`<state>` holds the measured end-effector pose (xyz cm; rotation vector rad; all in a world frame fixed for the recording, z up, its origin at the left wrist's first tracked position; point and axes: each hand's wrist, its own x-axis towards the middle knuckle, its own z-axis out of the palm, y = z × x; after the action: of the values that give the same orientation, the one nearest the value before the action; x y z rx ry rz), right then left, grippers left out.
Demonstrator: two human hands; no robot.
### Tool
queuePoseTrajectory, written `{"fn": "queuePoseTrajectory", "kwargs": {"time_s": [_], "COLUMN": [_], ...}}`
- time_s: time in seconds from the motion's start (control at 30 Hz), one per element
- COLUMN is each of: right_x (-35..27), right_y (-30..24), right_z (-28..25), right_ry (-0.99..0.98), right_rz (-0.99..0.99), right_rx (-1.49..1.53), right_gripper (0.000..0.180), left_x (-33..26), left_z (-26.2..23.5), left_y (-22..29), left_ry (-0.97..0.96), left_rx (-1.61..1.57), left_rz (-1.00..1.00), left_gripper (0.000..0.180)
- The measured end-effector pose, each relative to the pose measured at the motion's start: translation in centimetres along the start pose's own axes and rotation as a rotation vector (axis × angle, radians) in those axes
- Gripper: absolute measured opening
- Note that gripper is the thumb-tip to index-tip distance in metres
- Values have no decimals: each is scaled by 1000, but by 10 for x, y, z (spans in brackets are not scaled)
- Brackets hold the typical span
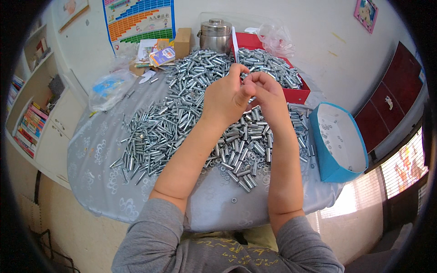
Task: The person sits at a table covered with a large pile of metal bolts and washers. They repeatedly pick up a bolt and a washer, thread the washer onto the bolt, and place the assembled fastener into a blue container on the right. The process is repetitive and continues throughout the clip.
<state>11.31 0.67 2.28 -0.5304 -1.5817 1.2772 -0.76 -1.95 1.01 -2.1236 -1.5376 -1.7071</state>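
Above a big heap of shiny metal bolts and sleeves (154, 136), my two hands meet at the fingertips. My left hand (226, 98) is closed in a pinch, its thumb turned toward the other hand. Curled fingers and thumb press together on my right hand (269, 93). Whatever sits between the fingers is too small or hidden to name. Beneath my forearms lie short metal sleeves (234, 157) and many small washers (255, 159). A single nut (234, 200) rests on the cloth near the table's front edge.
At the back right stands a red box (298, 94) piled with bolts. A blue fabric bin (339, 170) holding washers is at the right. Behind the heap are a steel pot (215, 36) and a cardboard box (183, 42). A plastic bag (111, 91) lies left on the grey tablecloth (98, 168).
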Motion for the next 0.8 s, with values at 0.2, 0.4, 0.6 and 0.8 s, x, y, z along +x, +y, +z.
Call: {"fn": "queuePoseTrajectory", "kwargs": {"time_s": [0.2, 0.4, 0.6, 0.8], "right_x": [-7, -4, 4, -5], "right_y": [-10, -6, 10, -6], "right_z": [-6, -15, -24, -5], "right_ry": [102, 41, -18, 20], "right_rz": [136, 108, 97, 105], "right_rx": [-527, -674, -328, -318], "right_gripper": [39, 50, 41, 35], "left_x": [-3, -3, 0, -3], "left_z": [5, 8, 8, 2], "left_y": [6, 5, 5, 2], "left_ry": [-11, 32, 39, 70], "left_rx": [291, 396, 400, 379], "left_rz": [51, 175, 218, 143], "left_gripper": [109, 107, 109, 109]}}
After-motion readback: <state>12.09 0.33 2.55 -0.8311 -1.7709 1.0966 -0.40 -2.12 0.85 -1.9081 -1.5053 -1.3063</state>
